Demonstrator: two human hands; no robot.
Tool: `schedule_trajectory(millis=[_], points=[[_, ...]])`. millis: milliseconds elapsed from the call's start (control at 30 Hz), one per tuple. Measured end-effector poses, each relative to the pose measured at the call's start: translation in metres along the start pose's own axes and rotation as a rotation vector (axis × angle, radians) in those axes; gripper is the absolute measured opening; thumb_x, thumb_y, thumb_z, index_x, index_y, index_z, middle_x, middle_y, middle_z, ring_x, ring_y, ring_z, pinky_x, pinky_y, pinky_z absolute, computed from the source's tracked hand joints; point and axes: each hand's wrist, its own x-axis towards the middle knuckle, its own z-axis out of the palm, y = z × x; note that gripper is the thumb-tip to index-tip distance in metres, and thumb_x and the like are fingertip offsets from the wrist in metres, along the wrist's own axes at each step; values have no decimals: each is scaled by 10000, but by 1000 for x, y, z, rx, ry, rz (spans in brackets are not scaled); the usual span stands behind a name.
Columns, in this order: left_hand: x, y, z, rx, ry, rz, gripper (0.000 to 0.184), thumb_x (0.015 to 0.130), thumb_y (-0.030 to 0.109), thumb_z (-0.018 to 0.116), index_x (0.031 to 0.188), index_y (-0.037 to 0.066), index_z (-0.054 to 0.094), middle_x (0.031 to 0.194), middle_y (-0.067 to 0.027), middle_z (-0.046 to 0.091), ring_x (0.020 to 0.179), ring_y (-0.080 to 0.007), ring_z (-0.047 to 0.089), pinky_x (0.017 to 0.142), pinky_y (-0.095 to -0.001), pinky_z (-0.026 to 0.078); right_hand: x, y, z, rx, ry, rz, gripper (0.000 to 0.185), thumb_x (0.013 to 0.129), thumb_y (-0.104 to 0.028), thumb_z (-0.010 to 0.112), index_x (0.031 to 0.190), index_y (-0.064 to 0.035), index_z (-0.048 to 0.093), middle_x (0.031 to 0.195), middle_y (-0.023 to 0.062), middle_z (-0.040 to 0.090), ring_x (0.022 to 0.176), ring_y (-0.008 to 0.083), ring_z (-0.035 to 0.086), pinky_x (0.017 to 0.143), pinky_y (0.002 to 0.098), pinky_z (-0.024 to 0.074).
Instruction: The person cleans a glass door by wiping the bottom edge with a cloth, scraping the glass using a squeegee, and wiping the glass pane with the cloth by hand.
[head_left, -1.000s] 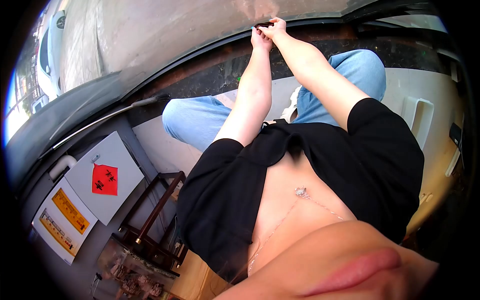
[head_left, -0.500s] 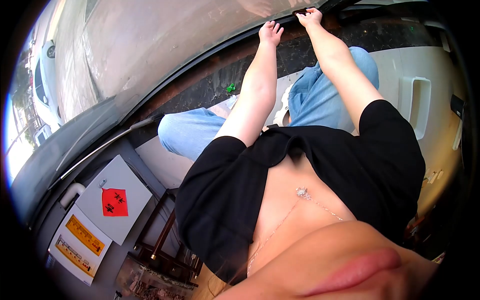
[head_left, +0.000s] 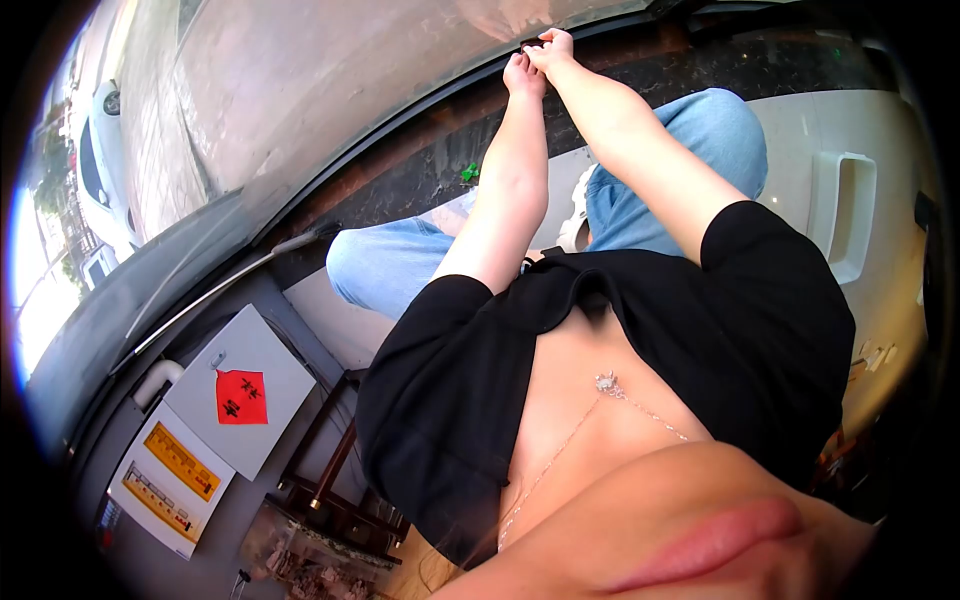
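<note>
Having swung back to my right hand [head_left: 553, 47], my left hand [head_left: 524, 76] half curls, hold unclear, while the right pinches the dark thing [head_left: 531, 44] just beyond my left, long axis unclear.

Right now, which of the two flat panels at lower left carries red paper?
The grey panel, upper right of the pair: its red sheet bears black characters. The white panel has two yellow labels instead.
</note>
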Motion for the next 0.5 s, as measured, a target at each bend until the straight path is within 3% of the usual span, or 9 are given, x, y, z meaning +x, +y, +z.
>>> schedule_trajectory(millis=[33, 100, 167, 267, 333, 400, 500], points=[[8, -4, 2, 6, -29, -34, 245, 737, 123, 332, 919, -17, 416, 918, -127, 489, 848, -246, 482, 747, -344, 399, 0, -1, 0, -40, -2, 0, 281, 563, -75, 408, 827, -20, 330, 934, 141, 368, 974, 338, 309, 891, 437, 202], [21, -13, 6, 16, -81, -100, 195, 724, 112, 330, 801, -21, 450, 831, -129, 522, 789, -249, 502, 729, -342, 405, -6, -19, 5, 231, 104, 102, 306, 545, -91, 426, 833, -51, 332, 880, 127, 354, 834, 305, 388, 822, 404, 319], [12, -23, 29, -4, -58, -197, 158, 673, 50, 315, 745, -8, 443, 781, -125, 520, 746, -238, 505, 696, -337, 414, -14, -40, 3, 181, 47, 59, 307, 511, -94, 422, 788, -65, 293, 823, 91, 311, 859, 312, 351, 862, 419, 268], [57, -57, 31, -42, -228, -398, 63, 633, 10, 327, 670, 21, 376, 683, -75, 468, 654, -207, 484, 671, -323, 412, -2, -76, -9, 167, 67, -34, 284, 498, -85, 419, 736, -69, 264, 786, 82, 299, 770, 300, 355, 802, 397, 302], [20, -69, 65, -5, -216, -406, 136, 614, -31, 320, 741, -3, 361, 751, -103, 457, 710, -222, 477, 708, -323, 402, 0, -101, -15, 171, 72, -53, 269, 493, -81, 421, 705, -71, 256, 767, 83, 308, 678, 280, 352, 719, 367, 343], [19, -84, 74, -3, -242, -392, 214, 624, -46, 309, 825, -9, 372, 823, -130, 454, 756, -241, 474, 738, -336, 398, 2, -115, -22, 150, 45, -86, 242, 510, -64, 413, 710, -59, 278, 764, 88, 321, 707, 282, 363, 748, 369, 339], [22, -86, 67, -38, -240, -363, 254, 600, -63, 296, 813, 51, 375, 806, -81, 429, 761, -232, 454, 736, -354, 390, 25, -112, -36, 105, 25, -35, 241, 534, -32, 388, 767, -33, 326, 826, 113, 354, 795, 284, 375, 776, 390, 330]])
